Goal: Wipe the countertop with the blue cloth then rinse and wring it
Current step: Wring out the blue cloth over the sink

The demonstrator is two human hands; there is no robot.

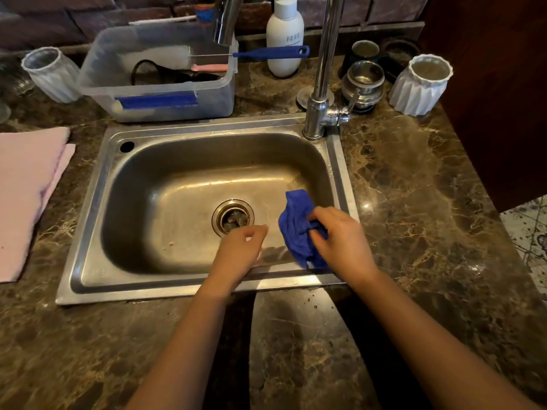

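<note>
Right hand (340, 238) gripping blue cloth (299, 229) (bunched), over sink (88, 232)

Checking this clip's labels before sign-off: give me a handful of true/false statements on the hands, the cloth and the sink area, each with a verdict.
1. The right hand grips the bunched blue cloth over the sink. True.
2. The left hand also holds the cloth. False: it is empty, beside the cloth, near the drain.
3. Water is streaming from the tap. False: no stream is visible.
4. A folded pink cloth lies on the countertop left of the sink. True.
5. The white bottle stands inside the sink. False: it stands on the countertop behind it.
</note>
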